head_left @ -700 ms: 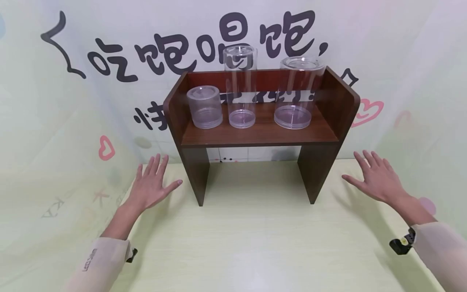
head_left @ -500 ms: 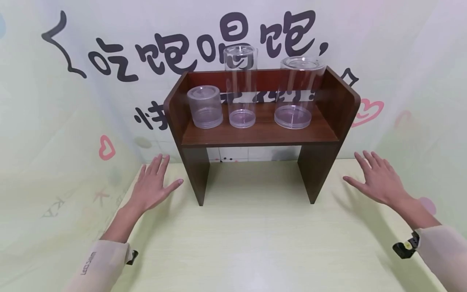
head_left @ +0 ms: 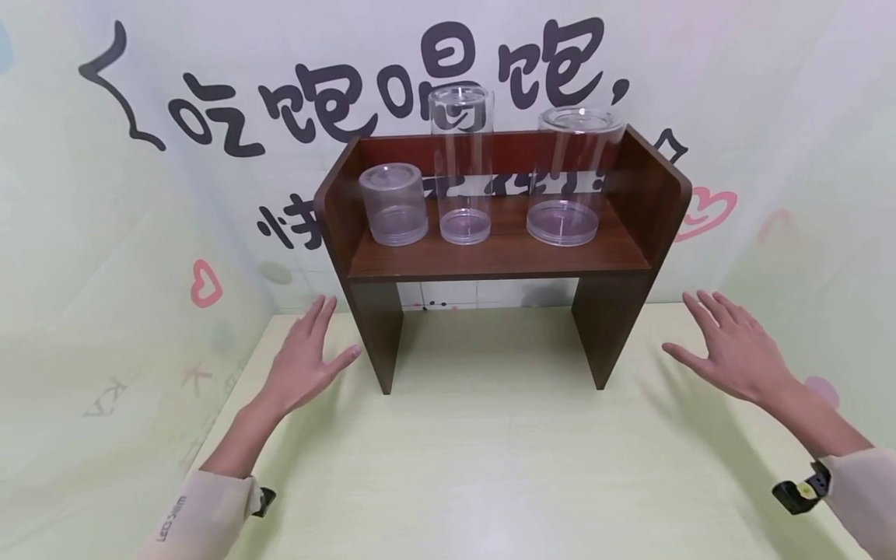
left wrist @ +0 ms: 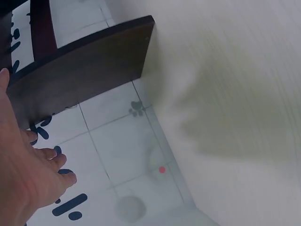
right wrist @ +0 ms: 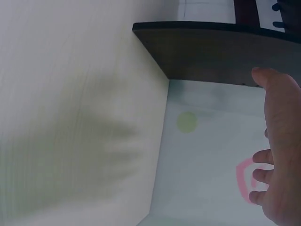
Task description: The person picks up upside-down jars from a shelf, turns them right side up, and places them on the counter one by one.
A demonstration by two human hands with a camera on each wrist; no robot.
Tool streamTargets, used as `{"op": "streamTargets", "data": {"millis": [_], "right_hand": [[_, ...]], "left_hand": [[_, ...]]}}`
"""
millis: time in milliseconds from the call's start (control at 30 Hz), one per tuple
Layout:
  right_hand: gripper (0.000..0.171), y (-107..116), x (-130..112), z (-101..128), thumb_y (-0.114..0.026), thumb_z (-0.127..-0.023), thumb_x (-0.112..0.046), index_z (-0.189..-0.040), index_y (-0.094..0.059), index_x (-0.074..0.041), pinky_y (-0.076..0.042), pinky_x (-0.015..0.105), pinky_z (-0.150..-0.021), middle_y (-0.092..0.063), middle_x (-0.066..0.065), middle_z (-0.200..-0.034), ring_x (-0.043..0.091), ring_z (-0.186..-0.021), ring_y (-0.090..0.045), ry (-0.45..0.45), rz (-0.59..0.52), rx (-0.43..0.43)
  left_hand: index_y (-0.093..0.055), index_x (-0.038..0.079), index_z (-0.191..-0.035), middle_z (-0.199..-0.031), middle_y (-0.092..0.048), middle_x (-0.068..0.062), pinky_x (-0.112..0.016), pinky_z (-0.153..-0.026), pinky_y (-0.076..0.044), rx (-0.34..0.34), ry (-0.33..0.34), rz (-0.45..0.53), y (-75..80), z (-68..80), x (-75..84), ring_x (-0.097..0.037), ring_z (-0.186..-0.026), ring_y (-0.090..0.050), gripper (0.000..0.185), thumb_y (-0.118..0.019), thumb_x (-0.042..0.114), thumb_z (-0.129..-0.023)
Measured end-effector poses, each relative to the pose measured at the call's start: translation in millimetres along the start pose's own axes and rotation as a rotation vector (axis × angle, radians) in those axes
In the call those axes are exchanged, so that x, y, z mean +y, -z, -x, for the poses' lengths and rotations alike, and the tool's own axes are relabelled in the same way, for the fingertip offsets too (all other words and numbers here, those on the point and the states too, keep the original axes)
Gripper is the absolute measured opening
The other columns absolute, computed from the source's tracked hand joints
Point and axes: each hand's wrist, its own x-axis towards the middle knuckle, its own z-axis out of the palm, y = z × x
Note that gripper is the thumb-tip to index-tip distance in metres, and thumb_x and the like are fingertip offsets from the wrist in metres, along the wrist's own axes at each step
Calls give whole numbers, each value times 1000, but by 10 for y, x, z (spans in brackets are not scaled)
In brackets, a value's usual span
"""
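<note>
Watching from my station, I see both bare hands held over the pale table (head_left: 490, 474), one on either side of a dark brown wooden shelf (head_left: 500, 258). My left hand (head_left: 299, 364) has its fingers extended, thumb spread away and pointing toward the shelf's near side panel; it grips nothing, and a small gap shows between thumb and panel in the head view. My right hand (head_left: 743, 354) is much the same, fingers straight and thumb out, a little farther from the shelf on its own side. Soft shadows of both hands fall on the tabletop. Three clear cylindrical containers stand upright on the shelf board: a short container (head_left: 394, 206) by the left panel, a tall narrow container (head_left: 462, 171) just beside it, and a wide container (head_left: 572, 183) toward the right, with a wider gap between those last two. Behind everything I have a pale backdrop (head_left: 147, 225) printed with black characters (head_left: 325, 101) and pink hearts (head_left: 205, 284). Light sleeves (head_left: 199, 513) cover both forearms.
</note>
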Motion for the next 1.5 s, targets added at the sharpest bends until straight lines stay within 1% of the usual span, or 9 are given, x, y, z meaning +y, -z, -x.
{"op": "streamTargets", "data": {"millis": [267, 333, 500, 767, 933, 1133, 1267, 1367, 1500], "right_hand": [[93, 168, -186, 50, -75, -94, -46, -163, -34, 1, -42, 77, -101, -44, 33, -155, 56, -138, -41, -29, -50, -22], [92, 206, -232, 53, -76, -94, -45, -163, -34, 1, -44, 77, -98, -45, 32, -154, 55, -138, -42, -36, -62, -21], [91, 287, -333, 65, -77, -94, -44, -162, -36, 1, -47, 76, -92, -46, 30, -154, 54, -138, -43, -59, -85, -25], [88, 455, -527, 75, -76, -96, -42, -161, -35, 1, -45, 76, -93, -47, 34, -151, 55, -135, -43, -115, -140, -38], [85, 541, -652, 73, -78, -95, -40, -158, -39, 3, -45, 74, -93, -51, 33, -148, 53, -133, -47, -122, -163, -19], [82, 694, -814, 65, -82, -92, -34, -155, -44, 4, -51, 67, -85, -62, 29, -136, 49, -118, -62, -110, -200, 16], [79, 821, -938, 64, -84, -91, -31, -153, -48, 2, -52, 65, -85, -65, 27, -134, 51, -110, -67, -115, -245, 41], [78, 908, -1032, 45, -86, -90, -30, -153, -50, 0, -55, 53, -87, -67, 23, -133, 48, -109, -70, -103, -262, 59], [78, 1017, -1155, -6, -88, -88, -30, -153, -52, -5, -51, 20, -86, -70, 18, -132, 41, -107, -73, -65, -264, 80]], "left_hand": [[-16, 12, -171, -176, -16, -17, -74, -121, -24, 7, 67, 199, -14, 11, 219, -44, -161, -17, 98, -68, 54, -99], [-19, 12, -170, -175, -21, -18, -73, -122, -24, 36, 73, 248, -11, 0, 266, -44, -160, -20, 98, -71, 51, -97], [-31, 11, -166, -167, -38, -17, -64, -121, -35, 133, 58, 371, -22, -24, 375, -41, -151, -38, 92, -79, 40, -94], [-45, 9, -159, -154, -52, -14, -49, -112, -51, 271, 109, 573, -67, -50, 546, -35, -142, -54, 82, -87, 26, -90], [-56, 9, -151, -143, -62, -11, -45, -102, -57, 373, 115, 634, -103, -85, 619, -27, -133, -61, 72, -89, 17, -87], [-64, 6, -142, -132, -68, -10, -35, -92, -61, 481, 115, 694, -140, -113, 698, -24, -122, -67, 61, -88, 8, -86], [-68, 3, -136, -126, -72, -13, -26, -85, -61, 540, 91, 678, -173, -135, 718, -27, -114, -72, 57, -89, 6, -84], [-71, 2, -132, -123, -74, -16, -20, -79, -61, 578, 83, 646, -198, -145, 715, -31, -108, -75, 53, -90, 5, -83], [-74, 2, -126, -119, -76, -17, -14, -75, -59, 611, 79, 622, -224, -158, 714, -32, -102, -76, 46, -90, 4, -83]]}}
